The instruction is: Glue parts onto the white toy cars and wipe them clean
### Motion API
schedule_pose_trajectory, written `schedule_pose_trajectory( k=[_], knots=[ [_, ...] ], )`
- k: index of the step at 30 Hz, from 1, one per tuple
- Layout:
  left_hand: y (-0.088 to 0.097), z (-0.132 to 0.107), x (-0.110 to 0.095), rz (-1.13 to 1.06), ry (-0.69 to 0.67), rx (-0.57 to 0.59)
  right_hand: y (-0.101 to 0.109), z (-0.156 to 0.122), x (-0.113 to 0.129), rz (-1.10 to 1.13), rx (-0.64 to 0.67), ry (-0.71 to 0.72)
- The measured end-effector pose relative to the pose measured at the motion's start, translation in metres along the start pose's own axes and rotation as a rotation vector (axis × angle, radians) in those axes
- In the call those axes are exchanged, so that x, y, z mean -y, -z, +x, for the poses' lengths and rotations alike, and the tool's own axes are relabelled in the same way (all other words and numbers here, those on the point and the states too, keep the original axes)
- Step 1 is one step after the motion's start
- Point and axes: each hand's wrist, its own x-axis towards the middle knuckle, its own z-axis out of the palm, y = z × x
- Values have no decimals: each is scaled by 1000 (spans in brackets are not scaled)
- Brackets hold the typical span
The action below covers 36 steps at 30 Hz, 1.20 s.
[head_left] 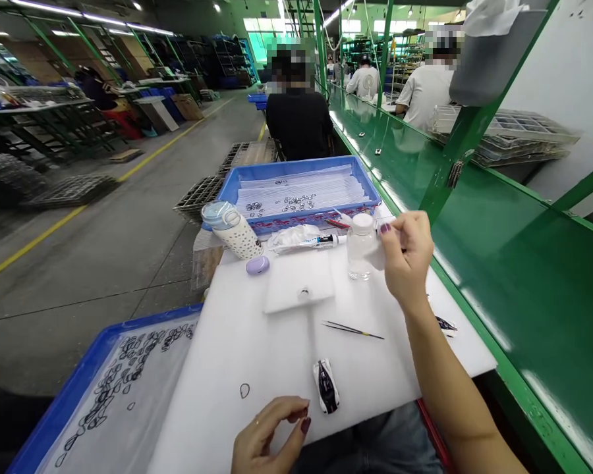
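**Black-and-white piece [326, 387] on the surface [212, 355], close by the left hand [271, 434]**

Head view, the only one. Piece lies by itself near the surface's front edge, dark insert uppermost, long axis slightly tilted; neither hand seems to touch it.

Left hand: just beside the piece, fingers curled, thumb and forefinger tips close together. Cannot tell whether something tiny sits between them. Right hand [409, 257]: raised beside a clear bottle [360, 253], thumb and fingers drawn into a narrow pinch. Contents, if any, cannot be made out.

About them: tweezers [356, 331] lying flat, held by neither hand. One black ring [241, 391] loose, left of the piece and apart from it. White foam block [286, 283] farther back, a small round item [304, 293] on it. Tube [316, 242] behind that. Second, similar piece [445, 324] partly hidden by the right forearm.

Progress, my judgement: mid-work. Done: the piece's dark insert looks seated in its white body. Open: the near ring lies unattached, with many more loose in the left tray [74, 385] and the far tray [369, 183]. Bottle looks capped. Whether either piece is finished, cannot tell.
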Motion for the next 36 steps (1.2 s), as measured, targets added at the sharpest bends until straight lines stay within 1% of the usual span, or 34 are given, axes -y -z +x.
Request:
schedule_pose_trajectory(
  k=[1, 2, 4, 5, 7, 9, 10, 13, 15, 17, 19, 20, 22, 24, 28, 31, 33, 36],
  knots=[
    [-3, 0, -3, -41, 41, -49, 12, -11, 5, 43, 81, -80],
    [-5, 0, -6, -86, 89, -98, 22, -24, 8, 79, 202, -175],
    [-8, 0, -11, -170, 196, -164, 38, -52, 3, 135, 421, -369],
    [-9, 0, -12, -205, 249, -169, 44, -66, -3, 153, 484, -443],
    [-8, 4, -13, -269, 337, -171, 51, -86, -19, 183, 515, -525],
    [-6, 9, -13, -337, 404, -164, 57, -93, -37, 232, 464, -574],
    [-5, 12, -13, -373, 430, -161, 61, -92, -44, 263, 409, -604],
    [-4, 21, -15, -481, 488, -141, 74, -72, -59, 357, 160, -671],
    [-4, 24, -18, -540, 513, -134, 85, -51, -59, 456, -7, -687],
    [-3, 25, -19, -585, 541, -144, 95, -32, -50, 610, -150, -696],
    [-3, 24, -20, -628, 565, -159, 101, -24, -38, 724, -239, -698],
    [-4, 23, -19, -655, 568, -162, 101, -24, -31, 739, -243, -695],
    [-7, 22, -17, -724, 558, -149, 99, -36, -21, 702, -175, -686],
    [-14, 21, -15, -810, 545, -121, 93, -57, -15, 672, -59, -702],
    [-31, 20, -6, -948, 541, -58, 84, -103, -16, 608, 208, -770],
    [-39, 18, 0, -997, 506, -32, 85, -126, -17, 545, 367, -755],
    [-41, 16, 1, -1019, 463, -21, 87, -137, -13, 516, 420, -752],
    [-41, 15, 0, -1060, 411, -7, 83, -152, 0, 455, 415, -741]
  ],
)
